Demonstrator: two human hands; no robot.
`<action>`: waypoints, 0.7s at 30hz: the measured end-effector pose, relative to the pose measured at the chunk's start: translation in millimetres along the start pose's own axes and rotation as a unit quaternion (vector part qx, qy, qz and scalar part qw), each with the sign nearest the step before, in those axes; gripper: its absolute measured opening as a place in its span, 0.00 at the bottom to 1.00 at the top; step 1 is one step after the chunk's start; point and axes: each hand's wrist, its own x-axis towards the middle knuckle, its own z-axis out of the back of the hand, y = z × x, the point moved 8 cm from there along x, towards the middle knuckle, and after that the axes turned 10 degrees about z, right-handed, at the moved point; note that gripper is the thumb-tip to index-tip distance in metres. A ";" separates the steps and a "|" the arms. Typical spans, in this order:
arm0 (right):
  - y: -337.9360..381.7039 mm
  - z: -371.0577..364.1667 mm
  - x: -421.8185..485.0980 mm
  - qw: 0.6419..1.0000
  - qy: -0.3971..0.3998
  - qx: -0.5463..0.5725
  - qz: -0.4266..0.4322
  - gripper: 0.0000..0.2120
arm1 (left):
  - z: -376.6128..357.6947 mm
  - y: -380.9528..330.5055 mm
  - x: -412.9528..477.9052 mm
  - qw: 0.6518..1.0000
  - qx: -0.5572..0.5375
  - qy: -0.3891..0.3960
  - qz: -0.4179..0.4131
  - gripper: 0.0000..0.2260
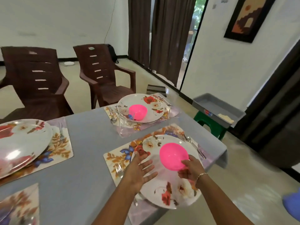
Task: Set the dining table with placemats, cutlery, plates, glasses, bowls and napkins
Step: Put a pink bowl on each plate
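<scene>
Brown chair [37,82], second brown chair [103,75], dark curtains [170,34], framed picture [248,17], grey tray [215,106] (on a green stool [211,125])

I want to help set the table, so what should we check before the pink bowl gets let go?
1. The pink bowl is over the middle of the near plate: ok.
2. The right hand holds the bowl's near rim: ok.
3. The left hand lies on the plate's left side with straight fingers: ok.
4. The near plate lies on its placemat: ok.
5. The bowl's bottom is flat on the plate: cannot tell.
6. The left plate has a bowl too: not ok, none is on it.
</scene>
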 end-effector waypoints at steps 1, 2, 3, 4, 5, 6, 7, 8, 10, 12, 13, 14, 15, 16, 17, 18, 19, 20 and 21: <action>0.5 -1.2 13.7 1.000 0.004 0.003 -0.007 0.17 | -5.2 -5.6 8.9 1.000 -0.004 -0.003 -0.005 0.22; 2.6 -1.8 27.2 1.000 0.006 0.002 -0.012 0.17 | -10.5 -12.2 17.9 1.000 -0.005 -0.007 -0.011 0.22; 5.4 -2.8 40.7 1.000 0.006 0.000 -0.013 0.18 | -15.1 -18.6 25.7 1.000 -0.005 -0.013 -0.018 0.22; 8.4 -3.6 52.2 1.000 0.006 -0.010 -0.012 0.19 | -19.0 -24.2 31.6 1.000 -0.006 -0.019 -0.023 0.21; 9.7 -4.8 65.4 1.000 0.011 -0.019 -0.017 0.20 | -23.5 -28.7 38.9 0.999 -0.006 -0.024 -0.027 0.21; 10.0 -5.8 76.2 0.999 0.018 -0.030 -0.024 0.21 | -27.1 -32.0 44.9 0.999 -0.008 -0.028 -0.030 0.21; 10.1 -7.4 85.5 0.999 0.024 -0.034 -0.033 0.22 | -30.0 -34.0 51.2 0.999 -0.010 -0.034 -0.031 0.21; 10.1 -8.9 92.6 0.998 0.030 -0.035 -0.038 0.22 | -32.1 -34.8 56.4 0.999 -0.010 -0.039 -0.031 0.21; 8.9 -10.8 104.5 0.998 0.039 -0.038 -0.044 0.24 | -36.1 -35.3 65.7 0.998 -0.005 -0.049 -0.029 0.21; 8.5 -10.8 114.8 0.996 0.055 -0.044 -0.047 0.24 | -41.2 -35.9 76.2 0.998 -0.007 -0.064 -0.027 0.20; 8.1 -10.6 120.1 0.996 0.065 -0.046 -0.050 0.24 | -44.3 -36.2 80.9 0.997 -0.011 -0.072 -0.028 0.20; 8.0 -10.5 123.3 0.994 0.076 -0.051 -0.052 0.22 | -48.5 -36.7 84.0 0.996 -0.015 -0.077 -0.032 0.20; 8.7 -9.2 128.2 0.993 0.090 -0.059 -0.052 0.20 | -54.9 -37.8 88.2 0.996 -0.017 -0.083 -0.040 0.19; 10.4 -6.2 131.6 0.991 0.100 -0.074 -0.048 0.15 | -61.9 -39.0 91.8 0.994 -0.018 -0.090 -0.052 0.18; 14.4 -1.0 136.6 0.989 0.108 -0.090 -0.036 0.11 | -71.5 -40.3 95.5 0.993 -0.019 -0.099 -0.064 0.17; 19.5 5.4 141.5 0.987 0.113 -0.110 -0.015 0.09 | -81.5 -42.3 97.9 0.990 -0.021 -0.112 -0.077 0.16; 25.3 12.4 146.4 0.985 0.115 -0.131 0.009 0.08 | -91.1 -43.7 100.7 0.988 -0.019 -0.126 -0.091 0.14; 33.9 23.5 152.5 0.981 0.118 -0.151 0.037 0.06 | -105.0 -43.9 106.4 0.984 -0.017 -0.140 -0.105 0.13; 41.8 33.6 157.8 0.976 0.124 -0.167 0.064 0.05 | -118.7 -43.3 112.3 0.982 -0.020 -0.150 -0.116 0.12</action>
